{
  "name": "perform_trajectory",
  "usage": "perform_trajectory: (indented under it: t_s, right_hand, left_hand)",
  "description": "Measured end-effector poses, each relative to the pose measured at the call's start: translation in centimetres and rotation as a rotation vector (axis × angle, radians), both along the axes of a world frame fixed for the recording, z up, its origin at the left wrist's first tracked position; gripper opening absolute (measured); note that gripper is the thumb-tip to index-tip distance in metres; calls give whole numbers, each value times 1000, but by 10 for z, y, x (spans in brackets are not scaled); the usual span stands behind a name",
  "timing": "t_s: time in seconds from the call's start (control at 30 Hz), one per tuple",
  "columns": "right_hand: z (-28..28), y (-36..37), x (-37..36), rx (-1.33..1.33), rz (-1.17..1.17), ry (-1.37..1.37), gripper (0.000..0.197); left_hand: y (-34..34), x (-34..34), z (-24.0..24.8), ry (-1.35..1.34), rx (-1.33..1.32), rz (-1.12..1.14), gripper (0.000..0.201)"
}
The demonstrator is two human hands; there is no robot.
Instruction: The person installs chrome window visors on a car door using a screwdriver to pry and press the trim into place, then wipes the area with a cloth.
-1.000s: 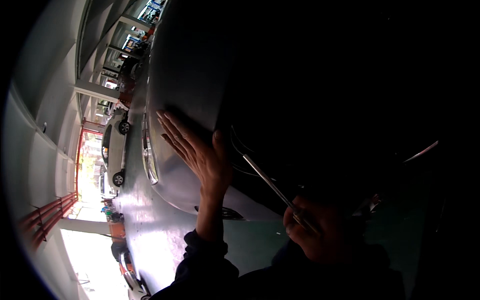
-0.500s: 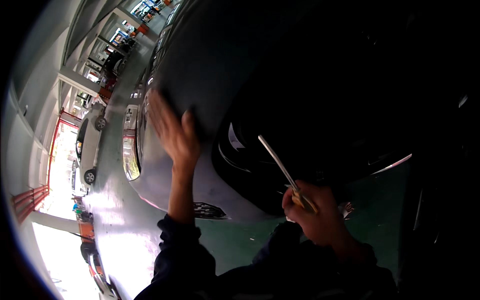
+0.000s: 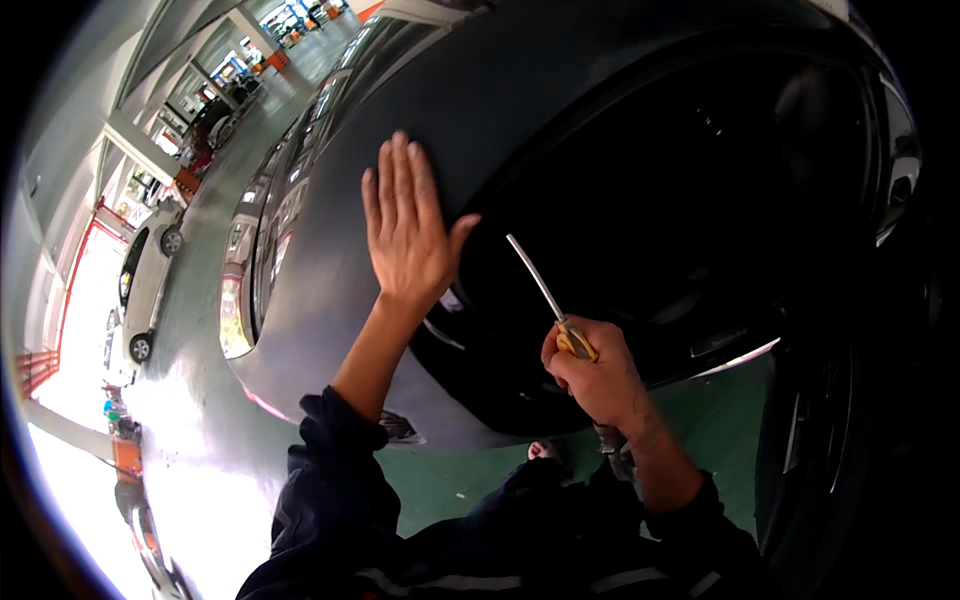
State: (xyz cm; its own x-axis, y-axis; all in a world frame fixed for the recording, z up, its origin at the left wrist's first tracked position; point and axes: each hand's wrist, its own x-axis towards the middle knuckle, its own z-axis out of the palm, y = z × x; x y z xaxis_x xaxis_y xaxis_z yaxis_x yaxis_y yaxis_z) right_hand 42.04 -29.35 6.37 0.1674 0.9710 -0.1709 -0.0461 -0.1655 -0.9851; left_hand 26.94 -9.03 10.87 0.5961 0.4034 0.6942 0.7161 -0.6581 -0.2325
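My left hand (image 3: 408, 235) lies flat, fingers stretched, against the grey body panel (image 3: 320, 290) of a car. It is beside the edge of a large, dark rounded area (image 3: 640, 200) whose depth I cannot make out. My right hand (image 3: 598, 375) is wrapped round the yellow handle of a screwdriver (image 3: 537, 275). The metal shank points up and to the left, its tip in front of the dark area and apart from my left hand.
A car lamp (image 3: 238, 315) sits at the panel's left edge. Green floor (image 3: 440, 490) shows below. A dark car part (image 3: 820, 430) stands at the right. Farther left are a parked white car (image 3: 150, 275) and a bright doorway (image 3: 70, 300).
My left hand has moved right across the panel toward the dark area. My right hand and the screwdriver have shifted slightly up and left. The picture is brighter.
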Motion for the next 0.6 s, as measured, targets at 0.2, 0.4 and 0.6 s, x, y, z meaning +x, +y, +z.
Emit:
perform_trajectory:
  t_s: [0.2, 0.4, 0.6]
  right_hand:
    - [5, -21, 43, 80, -198, 55, 8]
    - [16, -42, 88, 114, -298, 98, 10]
    - [23, -58, 122, 128, -327, 161, 8]
  left_hand:
    - [7, 119, 63, 41, 162, -200, 82]
    - [10, 193, 84, 10, 256, -248, 77]
    - [14, 257, 105, -13, 311, -319, 74]
